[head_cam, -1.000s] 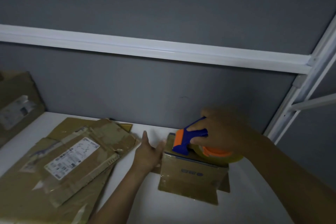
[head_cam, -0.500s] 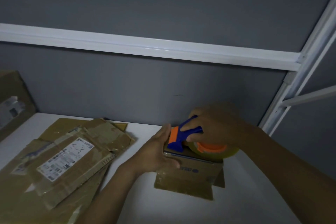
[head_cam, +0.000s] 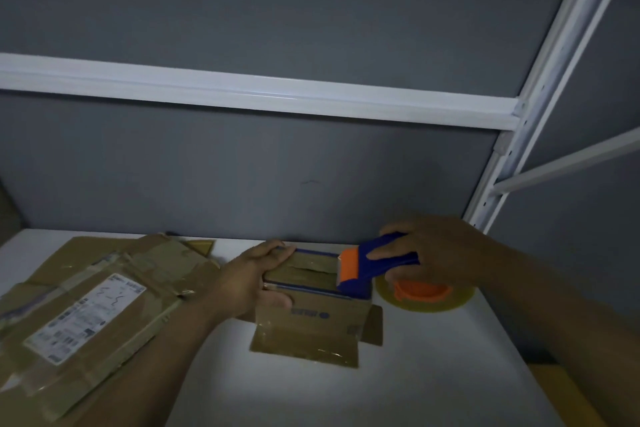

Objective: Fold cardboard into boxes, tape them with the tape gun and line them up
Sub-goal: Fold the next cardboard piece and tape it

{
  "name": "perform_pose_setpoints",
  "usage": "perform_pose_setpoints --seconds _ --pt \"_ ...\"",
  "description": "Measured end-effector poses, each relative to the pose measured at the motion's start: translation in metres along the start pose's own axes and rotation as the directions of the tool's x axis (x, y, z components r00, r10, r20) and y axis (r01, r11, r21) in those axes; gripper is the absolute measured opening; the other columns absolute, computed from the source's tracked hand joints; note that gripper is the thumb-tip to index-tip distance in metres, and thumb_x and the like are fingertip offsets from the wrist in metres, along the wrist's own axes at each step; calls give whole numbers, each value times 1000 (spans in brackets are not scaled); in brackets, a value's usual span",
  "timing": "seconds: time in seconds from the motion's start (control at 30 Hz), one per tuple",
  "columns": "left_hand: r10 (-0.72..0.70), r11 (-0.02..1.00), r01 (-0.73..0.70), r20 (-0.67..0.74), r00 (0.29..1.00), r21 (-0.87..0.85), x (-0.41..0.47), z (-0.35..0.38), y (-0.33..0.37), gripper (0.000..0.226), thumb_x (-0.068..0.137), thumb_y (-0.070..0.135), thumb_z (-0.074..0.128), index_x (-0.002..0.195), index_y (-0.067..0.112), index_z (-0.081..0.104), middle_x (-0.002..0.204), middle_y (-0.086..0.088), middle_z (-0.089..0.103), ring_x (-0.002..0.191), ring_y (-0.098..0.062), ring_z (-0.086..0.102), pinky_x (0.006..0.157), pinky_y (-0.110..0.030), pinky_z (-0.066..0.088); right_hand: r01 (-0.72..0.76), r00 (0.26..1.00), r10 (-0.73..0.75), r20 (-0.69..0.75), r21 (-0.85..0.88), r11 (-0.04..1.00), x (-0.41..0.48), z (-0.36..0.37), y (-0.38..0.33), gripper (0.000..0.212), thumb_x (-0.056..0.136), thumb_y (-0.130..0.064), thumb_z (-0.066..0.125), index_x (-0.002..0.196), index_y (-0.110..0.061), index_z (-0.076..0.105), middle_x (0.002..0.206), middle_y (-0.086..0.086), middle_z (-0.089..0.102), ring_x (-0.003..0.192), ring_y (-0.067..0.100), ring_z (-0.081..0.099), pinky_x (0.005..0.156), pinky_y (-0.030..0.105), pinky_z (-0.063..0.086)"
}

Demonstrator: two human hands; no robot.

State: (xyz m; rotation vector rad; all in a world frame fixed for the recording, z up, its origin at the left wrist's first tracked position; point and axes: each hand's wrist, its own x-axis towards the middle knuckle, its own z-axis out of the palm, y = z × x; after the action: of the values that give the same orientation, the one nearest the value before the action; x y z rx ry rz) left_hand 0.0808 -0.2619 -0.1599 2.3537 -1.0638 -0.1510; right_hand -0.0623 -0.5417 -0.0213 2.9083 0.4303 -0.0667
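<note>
A small brown cardboard box [head_cam: 311, 322] stands on the white table [head_cam: 398, 388] near the grey wall, its bottom flaps splayed on the surface. My left hand [head_cam: 249, 281] clasps the box's left end, thumb on the front and fingers over the top. My right hand [head_cam: 433, 256] grips the blue and orange tape gun [head_cam: 367, 269], whose orange head presses on the right end of the box top. The yellowish tape roll [head_cam: 426, 295] hangs past the box's right side.
A pile of flattened cardboard with a white shipping label [head_cam: 90, 315] covers the table's left part. A white shelf rail [head_cam: 259, 90] runs above, and a white upright post [head_cam: 540, 107] stands at the right. A yellow-brown object [head_cam: 568, 392] lies at the table's right edge.
The tape gun slid from the left end of the box top to the right end. My left hand went from beside the box to holding its left end.
</note>
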Motion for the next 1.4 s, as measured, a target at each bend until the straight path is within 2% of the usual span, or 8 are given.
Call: perform_pose_setpoints --seconds 0.13,0.23,0.4,0.53,0.73,0.9,1.2,1.4 --pt "77 859 -94 55 996 503 1 -12 12 120 55 97 -2 152 28 1 149 17 -14 146 -11 -14 113 -29 -18 -37 998 38 -46 33 999 -3 12 -2 45 93 -58 40 138 -52 37 148 -17 33 127 2 35 79 12 17" --pt "62 822 -100 87 994 561 5 5 38 126 51 93 -16 152 18 -7 151 7 -18 145 -14 -15 111 -32 -16 -46 997 52 -63 83 995 -1 13 -4 43 94 -55 43 136 -49 42 144 -18 37 123 1 36 72 3 20" --pt "93 866 -129 97 991 484 14 41 61 93 89 75 5 135 3 41 139 -9 44 124 -21 55 99 -35 42 -63 994 77 -75 180 982 3 16 -9 42 93 -52 47 134 -46 47 141 -14 41 117 1 38 75 -5 18" --pt "140 836 -157 73 987 525 16 30 44 88 90 76 12 134 14 56 137 -3 56 125 -21 54 92 -39 53 -106 990 125 -64 241 965 -5 24 -9 42 94 -52 46 135 -47 45 144 -13 38 122 4 38 75 -1 21" --pt "123 816 -146 78 989 559 15 15 29 81 86 80 16 140 29 47 145 -2 48 129 -28 49 100 -50 40 -194 976 218 -26 363 911 -20 39 -10 46 92 -56 46 138 -48 39 149 -16 32 131 4 33 91 17 24" --pt "75 870 -100 71 995 482 9 4 22 94 63 92 10 144 48 -5 153 13 -15 141 -10 -14 112 -29 4 -220 966 256 -28 426 877 -27 45 -11 48 91 -58 48 137 -49 40 149 -19 31 131 4 33 91 19 25" --pt "67 851 -115 111 992 513 13 2 22 102 55 98 -4 143 46 -11 158 9 -11 148 -13 -4 117 -29 2 -284 932 361 -28 562 777 -47 62 -4 44 88 -51 58 131 -48 48 144 -20 39 123 1 41 91 16 30" --pt "46 829 -139 181 982 542 18 9 43 118 46 97 -18 142 31 -22 148 14 -28 140 -4 -23 115 -29 -15 -269 909 402 -114 575 772 -41 92 -20 47 90 -52 54 135 -51 40 149 -20 30 131 1 32 94 13 24"
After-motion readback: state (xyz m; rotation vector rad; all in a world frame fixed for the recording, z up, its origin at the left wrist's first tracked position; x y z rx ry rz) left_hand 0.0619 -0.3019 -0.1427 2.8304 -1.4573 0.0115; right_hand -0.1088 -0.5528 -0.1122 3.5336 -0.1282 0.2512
